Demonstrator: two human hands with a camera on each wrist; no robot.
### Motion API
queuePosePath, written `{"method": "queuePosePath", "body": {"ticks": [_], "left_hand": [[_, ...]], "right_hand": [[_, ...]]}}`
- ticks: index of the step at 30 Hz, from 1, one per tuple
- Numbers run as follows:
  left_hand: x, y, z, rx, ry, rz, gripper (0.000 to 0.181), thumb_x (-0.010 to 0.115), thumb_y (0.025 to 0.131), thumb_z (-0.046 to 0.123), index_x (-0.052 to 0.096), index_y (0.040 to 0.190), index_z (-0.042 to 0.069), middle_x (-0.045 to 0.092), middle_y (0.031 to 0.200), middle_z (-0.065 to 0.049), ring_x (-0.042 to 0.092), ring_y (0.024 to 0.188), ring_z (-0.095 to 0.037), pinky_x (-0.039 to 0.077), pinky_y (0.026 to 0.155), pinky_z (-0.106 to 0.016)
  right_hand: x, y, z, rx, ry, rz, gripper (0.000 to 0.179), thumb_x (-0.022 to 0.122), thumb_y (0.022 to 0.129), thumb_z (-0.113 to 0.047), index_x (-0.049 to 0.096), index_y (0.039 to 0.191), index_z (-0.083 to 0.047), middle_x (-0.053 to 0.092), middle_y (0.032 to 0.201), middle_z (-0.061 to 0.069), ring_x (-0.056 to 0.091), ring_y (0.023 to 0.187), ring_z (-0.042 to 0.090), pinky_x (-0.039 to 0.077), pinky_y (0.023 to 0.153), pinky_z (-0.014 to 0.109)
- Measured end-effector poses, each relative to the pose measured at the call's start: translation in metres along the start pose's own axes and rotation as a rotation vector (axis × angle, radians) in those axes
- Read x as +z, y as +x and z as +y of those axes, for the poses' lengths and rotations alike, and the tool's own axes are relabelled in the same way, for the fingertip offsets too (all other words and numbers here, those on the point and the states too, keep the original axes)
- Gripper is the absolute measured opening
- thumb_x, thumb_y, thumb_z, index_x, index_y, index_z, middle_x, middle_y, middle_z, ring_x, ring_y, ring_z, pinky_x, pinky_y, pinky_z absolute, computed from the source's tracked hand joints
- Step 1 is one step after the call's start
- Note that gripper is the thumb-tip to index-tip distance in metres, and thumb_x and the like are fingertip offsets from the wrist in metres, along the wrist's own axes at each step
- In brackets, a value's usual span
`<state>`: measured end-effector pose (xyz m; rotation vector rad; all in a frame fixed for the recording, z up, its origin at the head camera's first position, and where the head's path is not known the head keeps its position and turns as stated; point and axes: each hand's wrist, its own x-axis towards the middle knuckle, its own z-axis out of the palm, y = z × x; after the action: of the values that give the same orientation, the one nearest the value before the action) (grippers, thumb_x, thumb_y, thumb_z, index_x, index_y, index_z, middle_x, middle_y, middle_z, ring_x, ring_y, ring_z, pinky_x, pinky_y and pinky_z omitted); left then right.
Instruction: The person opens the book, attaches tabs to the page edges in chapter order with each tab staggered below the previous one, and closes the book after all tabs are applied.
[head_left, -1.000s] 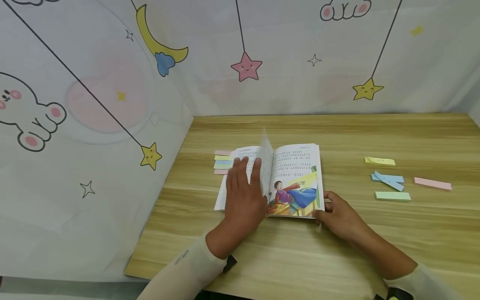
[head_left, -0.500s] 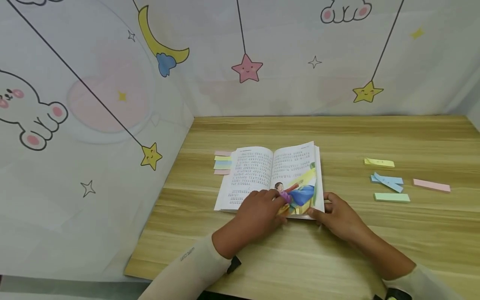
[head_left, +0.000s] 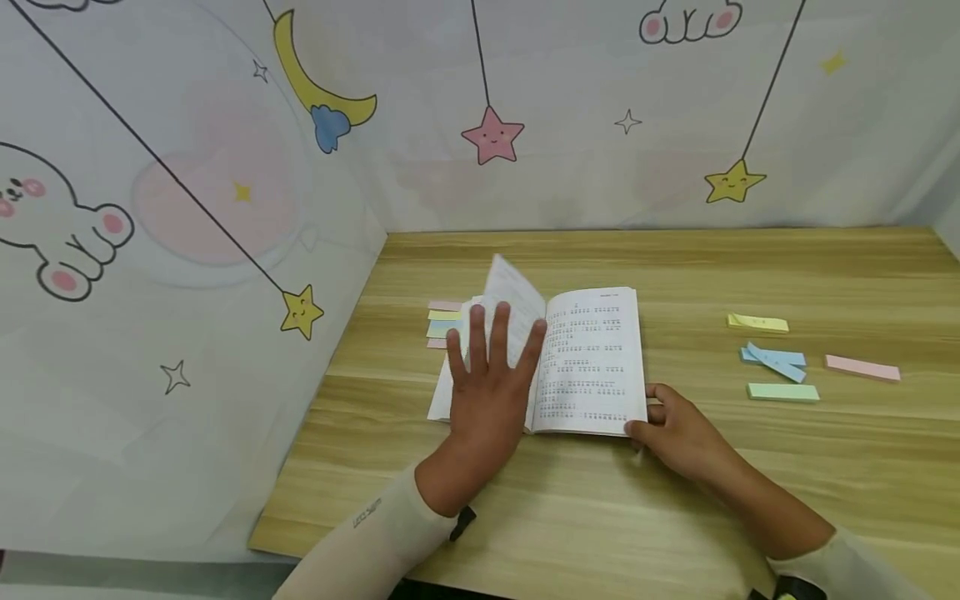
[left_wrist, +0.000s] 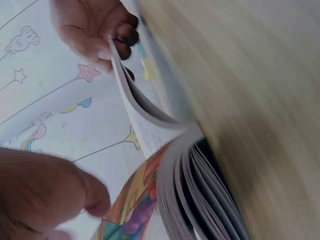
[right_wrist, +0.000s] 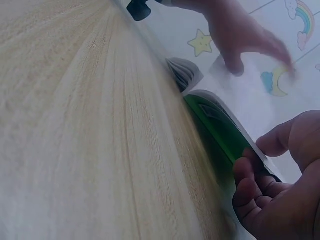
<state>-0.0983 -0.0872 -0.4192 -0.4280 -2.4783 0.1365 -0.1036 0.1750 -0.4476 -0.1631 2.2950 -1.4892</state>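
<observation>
An open book (head_left: pixel 588 358) with printed text lies on the wooden table (head_left: pixel 525 517). My left hand (head_left: pixel 487 408) is over its left half, fingers straight and spread, against a lifted page (head_left: pixel 512 287) that leans left. In the left wrist view, a coloured picture (left_wrist: pixel 137 210) shows on a page below that hand (left_wrist: pixel 45 195). At the lower right corner, my right hand (head_left: pixel 682 433) pinches the book, thumb on the pages and fingers beneath the green cover (right_wrist: pixel 225 132). Pink, yellow and blue paper tabs (head_left: pixel 444 323) stick out of the book's left edge.
To the right of the book lie a yellow strip pad (head_left: pixel 757 322), blue strips (head_left: pixel 774 362), a green strip pad (head_left: pixel 783 392) and a pink one (head_left: pixel 862 367). A printed cloth (head_left: pixel 570 183) with stars and a moon hangs behind and to the left.
My left hand went right to the picture page, then swept back left, turning that page over. Only text now shows on the right page. My right hand stays at the corner.
</observation>
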Motion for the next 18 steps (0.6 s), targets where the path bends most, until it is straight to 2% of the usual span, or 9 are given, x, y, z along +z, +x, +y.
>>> {"method": "queuePosePath", "body": {"ticks": [2, 4, 5, 7, 9, 13, 17, 18], "left_hand": [[-0.004, -0.001, 0.002, 0.102, -0.06, -0.178, 0.059, 0.076, 0.09, 0.012, 0.055, 0.145, 0.02, 0.04, 0.156, -0.018, 0.025, 0.15, -0.042, 0.018, 0.119, -0.058], [-0.006, -0.001, 0.005, 0.181, -0.178, -0.362, 0.045, 0.075, 0.094, 0.026, 0.064, 0.137, 0.017, 0.053, 0.147, -0.013, 0.038, 0.145, -0.035, 0.025, 0.118, -0.05], [-0.006, -0.001, 0.006, 0.206, -0.218, -0.431, 0.043, 0.073, 0.096, 0.033, 0.065, 0.135, 0.017, 0.058, 0.141, -0.009, 0.045, 0.14, -0.031, 0.03, 0.117, -0.046], [-0.005, -0.001, 0.009, 0.227, -0.275, -0.522, 0.044, 0.071, 0.097, 0.042, 0.065, 0.133, 0.018, 0.062, 0.133, -0.003, 0.054, 0.131, -0.025, 0.038, 0.111, -0.041], [-0.002, 0.0, 0.01, 0.229, -0.296, -0.556, 0.046, 0.072, 0.095, 0.046, 0.065, 0.133, 0.02, 0.062, 0.13, -0.001, 0.057, 0.125, -0.022, 0.041, 0.108, -0.041], [0.0, 0.0, 0.011, 0.233, -0.287, -0.557, 0.043, 0.073, 0.094, 0.046, 0.065, 0.131, 0.024, 0.062, 0.128, 0.001, 0.059, 0.121, -0.022, 0.043, 0.105, -0.041], [-0.002, 0.001, 0.009, 0.227, -0.3, -0.577, 0.037, 0.068, 0.098, 0.043, 0.067, 0.132, 0.026, 0.063, 0.13, 0.003, 0.059, 0.123, -0.019, 0.044, 0.103, -0.041], [-0.002, 0.001, 0.007, 0.223, -0.301, -0.566, 0.038, 0.067, 0.1, 0.04, 0.066, 0.134, 0.024, 0.064, 0.13, 0.003, 0.06, 0.122, -0.018, 0.046, 0.101, -0.04]], "right_hand": [[0.0, 0.0, 0.0, 0.002, -0.01, 0.004, 0.053, 0.067, 0.095, -0.009, 0.041, 0.14, 0.007, 0.074, 0.107, 0.014, 0.062, 0.084, 0.022, 0.044, 0.07, 0.029], [0.0, 0.0, 0.0, -0.002, -0.01, 0.005, 0.054, 0.068, 0.096, -0.012, 0.042, 0.139, 0.006, 0.074, 0.107, 0.014, 0.063, 0.082, 0.023, 0.045, 0.069, 0.03], [0.001, 0.001, -0.001, -0.003, -0.007, 0.006, 0.054, 0.07, 0.096, -0.013, 0.042, 0.138, 0.006, 0.074, 0.106, 0.014, 0.063, 0.08, 0.023, 0.045, 0.068, 0.03], [0.002, 0.002, 0.0, -0.006, -0.001, 0.009, 0.054, 0.072, 0.096, -0.015, 0.043, 0.137, 0.007, 0.074, 0.103, 0.014, 0.063, 0.077, 0.023, 0.046, 0.065, 0.03], [0.003, 0.003, 0.0, -0.007, 0.005, 0.016, 0.055, 0.074, 0.095, -0.018, 0.044, 0.135, 0.007, 0.074, 0.1, 0.013, 0.063, 0.074, 0.022, 0.046, 0.061, 0.03], [0.005, 0.004, 0.001, -0.011, 0.01, 0.04, 0.056, 0.075, 0.095, -0.024, 0.046, 0.132, 0.006, 0.074, 0.094, 0.012, 0.061, 0.072, 0.021, 0.044, 0.058, 0.029], [0.005, 0.003, 0.002, -0.021, 0.02, 0.051, 0.052, 0.074, 0.097, -0.024, 0.048, 0.129, 0.006, 0.075, 0.095, 0.013, 0.062, 0.074, 0.02, 0.044, 0.058, 0.028], [0.004, 0.003, 0.002, -0.026, 0.019, 0.052, 0.05, 0.073, 0.097, -0.023, 0.049, 0.129, 0.006, 0.075, 0.095, 0.013, 0.062, 0.074, 0.02, 0.044, 0.059, 0.028]]}}
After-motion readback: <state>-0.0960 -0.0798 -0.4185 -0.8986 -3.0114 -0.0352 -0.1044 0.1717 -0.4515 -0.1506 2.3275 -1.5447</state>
